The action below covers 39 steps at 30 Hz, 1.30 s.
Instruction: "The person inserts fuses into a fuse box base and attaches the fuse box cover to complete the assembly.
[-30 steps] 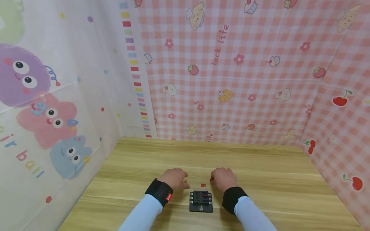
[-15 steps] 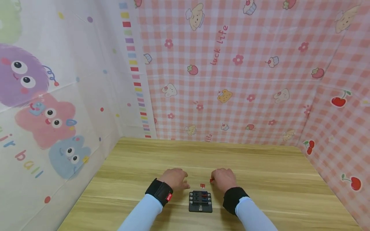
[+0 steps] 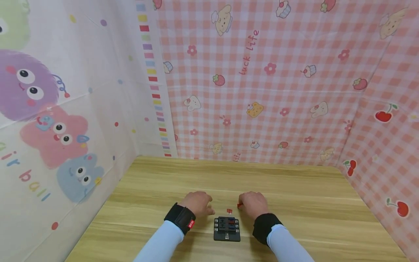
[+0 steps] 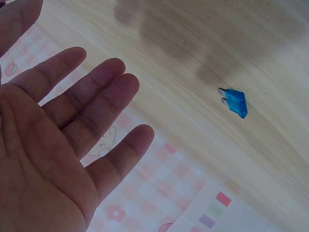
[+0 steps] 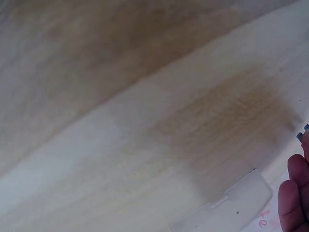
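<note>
My right hand pinches a small red blade fuse between curled fingers. Two short prongs jut past the fingertips at the right edge of the right wrist view. My left hand is relaxed and holds nothing, its fingers nearly straight in the left wrist view. Between the hands lies a second red fuse. Closer to me is a black fuse block with metal side terminals and red and blue fuses in it. A blue blade fuse lies on the wood beyond my left fingertips.
A clear plastic piece with a notched edge shows low in the right wrist view. The wooden tabletop runs back to a pink checked cloth. A white printed cloth hangs at the left.
Both hands stay nearly in place, and the right hand still holds the red fuse. The head view shifts slightly; the fuse block and loose red fuse have not visibly moved.
</note>
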{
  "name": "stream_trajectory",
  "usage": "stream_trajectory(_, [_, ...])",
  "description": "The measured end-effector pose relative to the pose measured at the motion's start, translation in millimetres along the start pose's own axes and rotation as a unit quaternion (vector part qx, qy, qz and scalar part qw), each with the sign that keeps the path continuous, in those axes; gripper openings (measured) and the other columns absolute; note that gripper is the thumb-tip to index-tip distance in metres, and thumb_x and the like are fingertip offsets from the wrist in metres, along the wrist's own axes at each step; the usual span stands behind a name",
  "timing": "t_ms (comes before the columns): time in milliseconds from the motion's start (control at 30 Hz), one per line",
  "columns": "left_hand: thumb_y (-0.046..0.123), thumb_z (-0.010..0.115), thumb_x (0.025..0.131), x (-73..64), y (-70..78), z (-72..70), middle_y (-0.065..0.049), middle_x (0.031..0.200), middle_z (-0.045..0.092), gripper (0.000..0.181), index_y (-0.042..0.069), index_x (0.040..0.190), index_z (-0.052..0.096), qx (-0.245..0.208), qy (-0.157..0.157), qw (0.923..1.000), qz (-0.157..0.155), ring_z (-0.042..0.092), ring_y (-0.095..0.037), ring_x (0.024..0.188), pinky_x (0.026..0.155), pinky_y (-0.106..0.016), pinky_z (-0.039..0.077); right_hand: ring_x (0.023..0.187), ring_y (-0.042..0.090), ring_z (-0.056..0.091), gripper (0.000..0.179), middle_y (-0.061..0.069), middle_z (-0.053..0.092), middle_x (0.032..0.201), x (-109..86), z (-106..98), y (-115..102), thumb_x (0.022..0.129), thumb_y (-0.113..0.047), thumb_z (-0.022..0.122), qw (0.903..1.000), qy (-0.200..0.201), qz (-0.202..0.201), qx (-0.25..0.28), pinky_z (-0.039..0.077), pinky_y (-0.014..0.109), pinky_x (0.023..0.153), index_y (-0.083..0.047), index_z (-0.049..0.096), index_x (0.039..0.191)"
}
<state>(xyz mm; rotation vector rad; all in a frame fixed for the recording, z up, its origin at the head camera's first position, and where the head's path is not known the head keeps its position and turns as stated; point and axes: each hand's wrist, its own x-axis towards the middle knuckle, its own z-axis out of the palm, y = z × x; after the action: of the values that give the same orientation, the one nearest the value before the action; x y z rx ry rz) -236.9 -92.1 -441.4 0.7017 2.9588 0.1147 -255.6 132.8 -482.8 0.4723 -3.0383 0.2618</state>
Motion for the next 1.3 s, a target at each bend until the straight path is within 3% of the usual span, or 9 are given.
stream_trajectory(633, [0.041,0.076,0.086,7.6,0.4,5.3,-0.005,0.103,0.072,0.043,0.008,0.113,0.073,0.001,0.01,0.9999,0.01,0.066,-0.021,0.094,0.085,-0.039,0.053,0.067,0.015,0.051,0.007,-0.004,0.066,0.075,-2.5,-10,-6,0.083,-0.013,0.081,0.9994,0.007,-0.019,0.029,0.049,0.033,0.071,-0.016,0.075,0.083])
stream_trajectory(1033, [0.04,0.076,0.086,9.3,3.4,1.2,-0.004,0.102,0.072,0.04,0.01,0.113,0.074,0.009,0.026,0.9992,0.029,0.067,-0.02,0.094,0.085,-0.037,0.053,0.067,0.013,0.052,0.007,-0.006,0.065,0.075,-4.8,-16,-12,0.084,-0.012,0.079,0.9983,0.0,-0.033,0.047,0.05,0.033,0.071,-0.017,0.074,0.083])
stream_trajectory(1300, [0.038,0.074,0.088,10.1,7.6,-2.5,-0.005,0.107,0.071,0.039,0.011,0.117,0.073,-0.009,0.018,0.9993,0.03,0.066,-0.021,0.098,0.087,-0.039,0.052,0.069,0.013,0.052,0.006,-0.006,0.065,0.076,-5.4,-19,-18,0.085,-0.014,0.079,0.9972,-0.004,-0.048,0.057,0.05,0.033,0.073,-0.017,0.074,0.086])
